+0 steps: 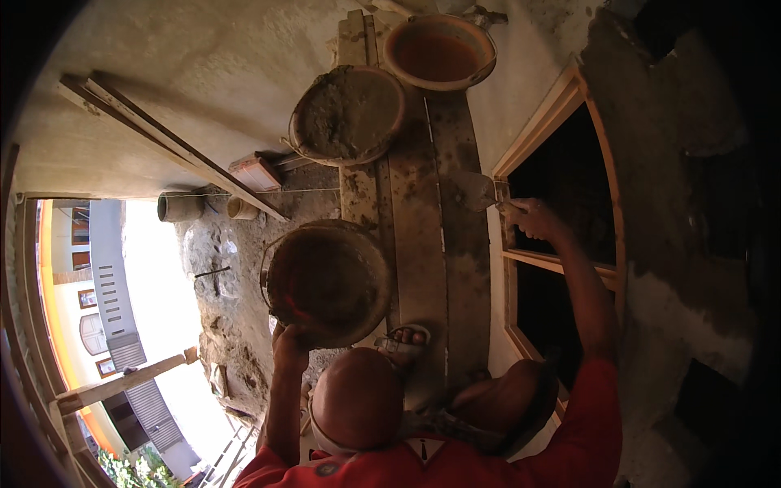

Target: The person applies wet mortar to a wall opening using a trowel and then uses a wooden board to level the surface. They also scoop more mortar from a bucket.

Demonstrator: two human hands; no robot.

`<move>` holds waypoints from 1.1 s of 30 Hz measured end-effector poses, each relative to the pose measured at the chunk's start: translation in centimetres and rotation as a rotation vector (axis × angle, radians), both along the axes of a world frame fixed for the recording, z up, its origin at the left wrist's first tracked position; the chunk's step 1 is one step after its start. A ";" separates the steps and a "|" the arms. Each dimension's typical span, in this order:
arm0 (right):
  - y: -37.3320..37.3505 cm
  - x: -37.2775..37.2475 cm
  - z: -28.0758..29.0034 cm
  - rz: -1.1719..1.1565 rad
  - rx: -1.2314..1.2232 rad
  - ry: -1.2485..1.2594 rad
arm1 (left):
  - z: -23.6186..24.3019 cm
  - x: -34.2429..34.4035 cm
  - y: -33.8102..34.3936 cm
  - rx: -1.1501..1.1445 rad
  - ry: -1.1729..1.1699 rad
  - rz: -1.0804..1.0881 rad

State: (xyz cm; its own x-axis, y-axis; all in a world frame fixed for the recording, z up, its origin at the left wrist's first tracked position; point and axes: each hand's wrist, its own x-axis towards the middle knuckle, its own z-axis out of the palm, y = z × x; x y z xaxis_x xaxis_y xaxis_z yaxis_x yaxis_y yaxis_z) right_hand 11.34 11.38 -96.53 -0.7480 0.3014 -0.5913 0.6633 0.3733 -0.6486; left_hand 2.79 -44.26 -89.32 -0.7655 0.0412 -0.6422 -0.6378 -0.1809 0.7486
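My left hand (pixel 291 340) is closed on the near rim of a round, mud-stained bucket (pixel 346 325), whose dark inside faces up. A thin wire handle curves along the bucket's left side. Out to the right, my right hand (pixel 529 218) grips a trowel by its handle. The trowel's grey blade (pixel 470 192) points left over the planks, beside the wooden window frame (pixel 538 262). Farther off, a basin of grey mortar (pixel 346 118) stands on the planks. Behind it is a second basin (pixel 439 53) with reddish-brown contents.
Wooden planks (pixel 419 203) form a narrow platform between walls, with my sandalled foot (pixel 404 340) on it. Long timbers (pixel 175 146) lean at the left wall. Rough ground (pixel 228 276) lies lower left, with small buckets (pixel 181 206). A taut string (pixel 293 191) crosses there.
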 end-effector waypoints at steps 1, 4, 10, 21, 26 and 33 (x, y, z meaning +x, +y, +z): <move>-0.4 0.0 0.9 0.031 -0.002 -0.040 | -0.1 0.0 -0.2 -0.001 -0.002 0.001; 0.2 1.0 0.5 0.096 -0.020 -0.054 | -0.3 -0.4 -0.2 -0.013 -0.022 -0.030; -0.3 2.8 0.4 0.100 -0.082 0.022 | -1.1 -0.5 1.4 0.036 0.006 -0.076; -9.2 8.4 -3.7 -0.276 -0.223 0.107 | -1.9 0.1 5.2 0.071 -0.039 -0.113; -13.0 8.1 -3.9 -0.368 -0.140 0.004 | -1.1 0.3 5.6 0.028 -0.049 -0.191; -18.5 7.5 -5.2 -0.483 -0.232 0.101 | -0.7 0.7 5.9 -0.030 -0.018 -0.203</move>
State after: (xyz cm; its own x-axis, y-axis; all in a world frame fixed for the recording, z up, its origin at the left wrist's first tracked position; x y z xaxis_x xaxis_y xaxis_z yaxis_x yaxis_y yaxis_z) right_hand 18.87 -7.08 -101.76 -0.6129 0.4950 -0.6159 0.6543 -0.1189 -0.7468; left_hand 3.49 -38.34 -89.99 -0.7317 0.1743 -0.6590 -0.6723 -0.0250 0.7399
